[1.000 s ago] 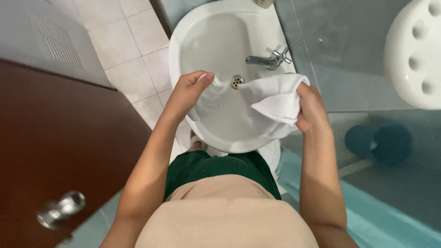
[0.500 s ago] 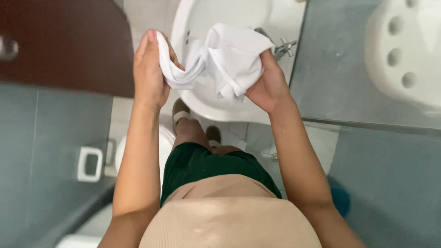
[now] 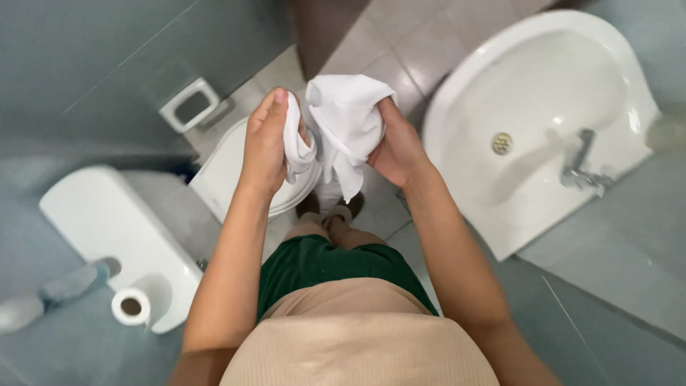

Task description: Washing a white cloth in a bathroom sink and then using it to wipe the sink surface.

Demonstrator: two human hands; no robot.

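Observation:
A white cloth [image 3: 343,121] is bunched between both hands at chest height. My left hand [image 3: 266,143] grips its left end, fingers curled over the fabric. My right hand [image 3: 396,146] holds the larger right part, which hangs down in a loose fold. Below the hands lies a white toilet [image 3: 221,171] with its lid shut. The white sink [image 3: 543,121] with a metal tap [image 3: 582,168] is off to the right of my right hand.
The white toilet cistern [image 3: 114,229] sits at the left, with a toilet roll [image 3: 131,306] on its near end. A spray bottle [image 3: 50,297] lies at the far left. A small white holder [image 3: 189,104] is on the grey wall. Pale tiles cover the floor.
The view has swung from the sink toward the toilet. Both hands carried the cloth away from the basin and now hold it above the toilet lid.

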